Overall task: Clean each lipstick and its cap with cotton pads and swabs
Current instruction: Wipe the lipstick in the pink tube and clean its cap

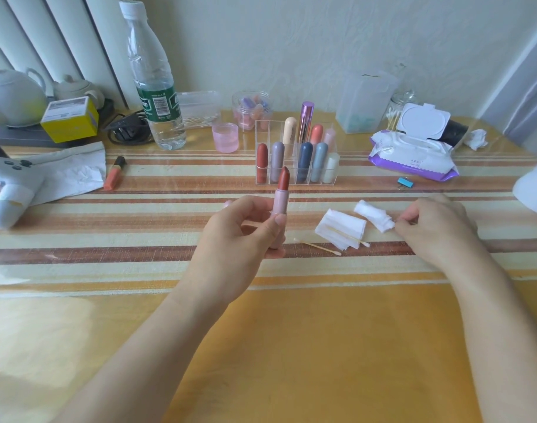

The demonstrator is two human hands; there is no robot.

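Note:
My left hand (239, 236) grips a pale pink lipstick (281, 196) upright above the striped table, its cap off and its red-brown bullet extended. To the right, my right hand (435, 227) rests on the table and pinches the near end of a rolled white cotton pad (372, 216). A small stack of flat cotton pads (340, 228) lies between my hands, with one cotton swab (349, 236) on it and another swab (317, 247) on the table just in front. I cannot see the lipstick's cap.
A clear organizer (297, 154) with several capped lipsticks stands behind my hands. A water bottle (154, 87), pink cup (225, 137) and orange tube (114, 174) are at the back left. A wet-wipes pack (410, 154), swab jar (396, 112) and binder clip (405, 183) sit at the right.

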